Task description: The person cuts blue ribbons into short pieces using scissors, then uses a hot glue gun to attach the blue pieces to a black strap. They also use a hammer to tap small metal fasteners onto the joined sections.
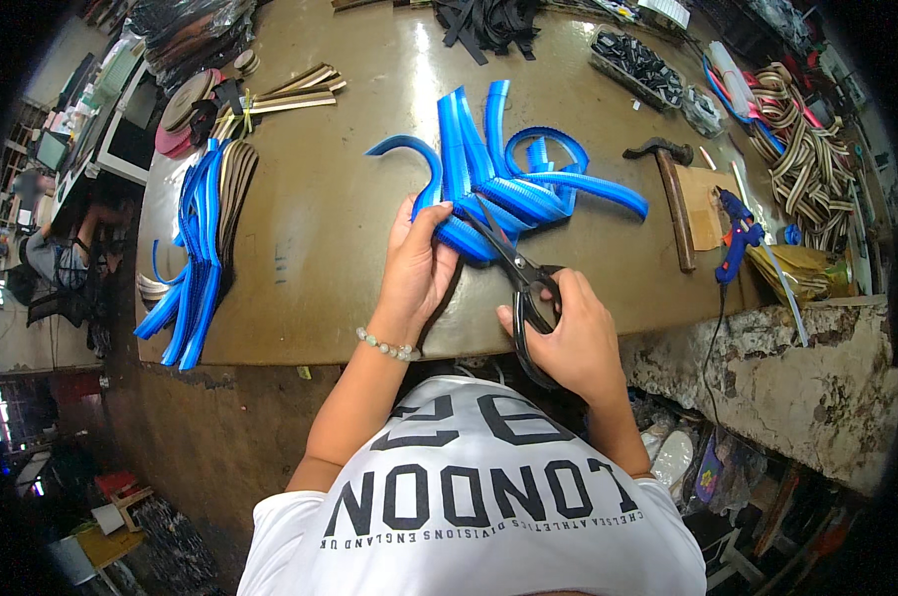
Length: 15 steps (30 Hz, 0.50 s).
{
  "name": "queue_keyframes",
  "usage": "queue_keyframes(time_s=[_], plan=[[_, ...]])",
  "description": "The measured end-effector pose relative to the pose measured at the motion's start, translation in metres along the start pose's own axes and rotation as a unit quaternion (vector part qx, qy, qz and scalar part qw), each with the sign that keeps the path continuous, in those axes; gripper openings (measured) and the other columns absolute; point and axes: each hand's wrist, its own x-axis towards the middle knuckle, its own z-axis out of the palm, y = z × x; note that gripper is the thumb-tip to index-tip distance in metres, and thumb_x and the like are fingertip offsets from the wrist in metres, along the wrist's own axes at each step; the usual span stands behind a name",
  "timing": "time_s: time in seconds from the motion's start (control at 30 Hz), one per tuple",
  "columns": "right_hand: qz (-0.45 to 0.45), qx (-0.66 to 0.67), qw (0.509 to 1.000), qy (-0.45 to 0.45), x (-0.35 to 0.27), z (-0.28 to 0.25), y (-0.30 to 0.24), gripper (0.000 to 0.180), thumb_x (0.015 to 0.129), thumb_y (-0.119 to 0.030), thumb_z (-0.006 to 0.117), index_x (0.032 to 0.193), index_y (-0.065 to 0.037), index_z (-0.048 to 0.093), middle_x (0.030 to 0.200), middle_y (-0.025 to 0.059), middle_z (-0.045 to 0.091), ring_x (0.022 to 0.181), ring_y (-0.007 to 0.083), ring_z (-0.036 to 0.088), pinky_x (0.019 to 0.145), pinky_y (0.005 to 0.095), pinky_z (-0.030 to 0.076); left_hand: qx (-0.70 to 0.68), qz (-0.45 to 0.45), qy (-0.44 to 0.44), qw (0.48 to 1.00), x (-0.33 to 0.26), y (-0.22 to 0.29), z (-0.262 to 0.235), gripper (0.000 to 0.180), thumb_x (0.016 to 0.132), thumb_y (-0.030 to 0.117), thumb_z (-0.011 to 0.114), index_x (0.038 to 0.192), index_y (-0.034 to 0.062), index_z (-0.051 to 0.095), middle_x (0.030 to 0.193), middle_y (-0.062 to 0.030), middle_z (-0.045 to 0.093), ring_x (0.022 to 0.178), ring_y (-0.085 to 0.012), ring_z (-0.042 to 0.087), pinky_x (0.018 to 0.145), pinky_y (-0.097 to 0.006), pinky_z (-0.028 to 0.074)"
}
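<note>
A bundle of blue striped straps (503, 189) lies on the brown table in front of me, some ends fanned away and one curled into a loop. My left hand (421, 253) grips the near left part of this bundle, thumb on top. In my right hand (568, 333) are black-handled scissors (516, 266), my fingers around the handles. Their blades point up and left, with the tips at the straps beside my left fingers. Whether the blades close on a strap is too fine to tell.
More blue straps (199, 263) lie at the table's left edge beside striped rolls (186, 104). On the right are a hammer (675, 199), a blue glue gun (737, 238) with a hanging cord, and a container of black buckles (635, 68). Black straps (483, 25) lie at the far side.
</note>
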Motion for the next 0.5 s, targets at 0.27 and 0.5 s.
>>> queue_keyframes(time_s=[0.27,0.5], plan=[[-0.045,-0.011,0.996,0.082,0.006,0.015,0.002,0.049,0.07,-0.038,0.084,0.091,-0.002,0.059,0.085,0.0117,0.06,0.075,0.0308,0.062,0.065,0.039,0.048,0.016,0.054,-0.013,0.998,-0.01,-0.004,0.006,0.018,0.096,0.007,0.059,0.109,0.0057,0.047,0.104,-0.0078,0.061,0.094,-0.0147,0.062,0.088,-0.032,0.052],[-0.084,0.009,0.988,0.131,0.02,0.028,0.01,0.048,0.067,-0.033,0.087,0.093,-0.002,0.062,0.085,0.0111,0.062,0.075,0.0275,0.064,0.062,0.0368,0.049,0.011,0.076,0.013,0.997,-0.012,0.002,0.006,0.021,0.097,0.008,0.055,0.115,0.0009,0.048,0.113,-0.0134,0.062,0.104,-0.0209,0.063,0.098,-0.038,0.051]])
